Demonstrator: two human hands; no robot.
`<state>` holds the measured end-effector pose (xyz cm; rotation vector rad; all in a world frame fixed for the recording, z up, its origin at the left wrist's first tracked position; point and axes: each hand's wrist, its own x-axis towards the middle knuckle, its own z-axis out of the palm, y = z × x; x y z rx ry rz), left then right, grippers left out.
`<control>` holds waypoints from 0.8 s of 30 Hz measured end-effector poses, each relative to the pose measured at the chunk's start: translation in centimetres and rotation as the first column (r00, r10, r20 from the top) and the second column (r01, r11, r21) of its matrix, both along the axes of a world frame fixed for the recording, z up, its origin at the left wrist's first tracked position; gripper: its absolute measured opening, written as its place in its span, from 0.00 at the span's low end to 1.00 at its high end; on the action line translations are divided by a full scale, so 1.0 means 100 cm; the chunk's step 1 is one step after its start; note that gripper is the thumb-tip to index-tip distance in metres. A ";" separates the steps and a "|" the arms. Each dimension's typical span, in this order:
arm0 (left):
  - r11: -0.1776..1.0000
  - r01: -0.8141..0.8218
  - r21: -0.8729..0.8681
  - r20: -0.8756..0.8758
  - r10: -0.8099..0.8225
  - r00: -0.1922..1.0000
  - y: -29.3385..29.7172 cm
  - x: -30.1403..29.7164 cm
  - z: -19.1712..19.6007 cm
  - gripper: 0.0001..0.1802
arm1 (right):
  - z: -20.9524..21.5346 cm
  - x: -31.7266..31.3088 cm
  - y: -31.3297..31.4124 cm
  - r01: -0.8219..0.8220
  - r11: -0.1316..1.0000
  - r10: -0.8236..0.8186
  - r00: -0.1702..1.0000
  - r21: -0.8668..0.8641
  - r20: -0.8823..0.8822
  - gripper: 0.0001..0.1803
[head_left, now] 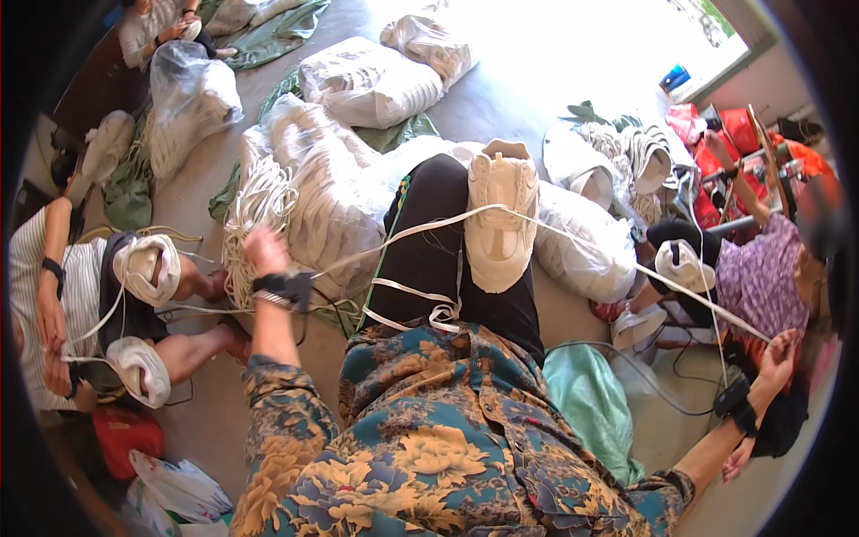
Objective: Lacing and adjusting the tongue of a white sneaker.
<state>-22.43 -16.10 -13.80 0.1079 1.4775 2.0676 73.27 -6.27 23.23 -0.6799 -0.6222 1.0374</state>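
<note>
With the beige shoe (501, 237) at the knee edge of the right thigh (522, 311), the right hand (777, 360) pinching the white lace (662, 280) and the blurred left hand's (266, 251) grip unclear, pulling both sides evenly, untwisted, seems best.

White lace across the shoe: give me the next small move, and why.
Probably ease the right hand in toward the shoe: it holds the lace far out to the side, stretched nearly straight, so slack may help. The left hand is too blurred to judge its grip.
</note>
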 end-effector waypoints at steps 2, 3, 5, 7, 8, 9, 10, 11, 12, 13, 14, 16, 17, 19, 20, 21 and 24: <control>0.959 0.281 0.019 0.054 -0.282 0.958 0.061 0.084 0.067 0.05 | -0.014 -0.002 -0.004 0.004 1.000 -0.004 1.000 -0.024 0.006 0.10; 0.881 0.466 -0.088 -0.114 -0.473 0.874 0.085 0.106 0.073 0.08 | -0.015 0.019 -0.008 -0.056 0.998 0.056 0.998 -0.015 0.017 0.09; 0.788 0.606 -0.104 -0.292 -0.607 0.739 0.108 0.162 0.108 0.09 | -0.035 0.018 -0.028 -0.073 0.996 0.074 0.997 -0.052 0.021 0.09; 0.646 0.726 -0.234 -0.426 -0.740 0.521 0.120 0.194 0.123 0.10 | -0.049 0.009 -0.055 -0.062 0.993 0.065 0.997 -0.100 0.032 0.08; 0.631 0.712 -0.309 -0.505 -0.743 0.439 0.124 0.205 0.122 0.10 | -0.056 0.001 -0.068 -0.052 0.991 0.057 0.998 -0.122 0.036 0.08; 0.619 0.687 -0.381 -0.574 -0.741 0.349 0.128 0.213 0.117 0.10 | -0.061 -0.006 -0.077 -0.043 0.989 0.049 0.998 -0.144 0.042 0.07; 0.623 0.678 -0.389 -0.594 -0.733 0.333 0.131 0.217 0.103 0.08 | -0.067 -0.014 -0.084 -0.036 0.985 0.044 0.998 -0.167 0.047 0.07; 0.644 0.647 -0.407 -0.631 -0.711 0.310 0.133 0.223 0.094 0.07 | -0.072 -0.021 -0.092 -0.021 0.982 0.032 0.998 -0.187 0.055 0.07; 0.670 0.616 -0.414 -0.659 -0.687 0.305 0.134 0.224 0.093 0.06 | -0.079 -0.028 -0.097 -0.014 0.978 0.027 0.998 -0.209 0.057 0.06; 0.697 0.581 -0.419 -0.687 -0.662 0.300 0.135 0.224 0.092 0.06 | -0.086 -0.036 -0.100 -0.010 0.973 0.024 0.998 -0.232 0.059 0.06; 0.690 0.589 -0.421 -0.685 -0.668 0.292 0.135 0.226 0.095 0.06 | -0.090 -0.053 -0.082 0.006 0.967 0.011 0.998 -0.255 0.065 0.06; 0.530 0.750 -0.395 -0.448 -0.824 0.347 0.139 0.230 0.111 0.06 | -0.101 -0.064 -0.035 -0.202 0.919 0.236 0.970 -0.338 0.061 0.08; 0.542 0.730 -0.417 -0.449 -0.821 0.352 0.135 0.223 0.113 0.06 | -0.116 -0.130 -0.007 -0.029 0.937 0.039 0.999 -0.348 0.024 0.12; 0.506 0.782 -0.363 -0.356 -0.851 0.386 0.133 0.223 0.115 0.08 | -0.147 -0.204 0.019 -0.111 0.904 0.213 0.954 -0.414 0.209 0.15; 0.503 0.780 -0.373 -0.357 -0.853 0.380 0.130 0.222 0.115 0.08 | -0.163 -0.243 0.031 -0.118 0.868 0.268 0.929 -0.482 0.255 0.15; 0.512 0.771 -0.378 -0.355 -0.850 0.390 0.129 0.222 0.116 0.07 | -0.177 -0.276 0.041 -0.362 0.808 0.468 0.874 -0.465 0.132 0.14; 0.539 0.741 -0.401 -0.339 -0.838 0.427 0.128 0.222 0.118 0.07 | -0.211 -0.377 0.053 -0.337 0.688 0.560 0.811 -0.643 0.173 0.13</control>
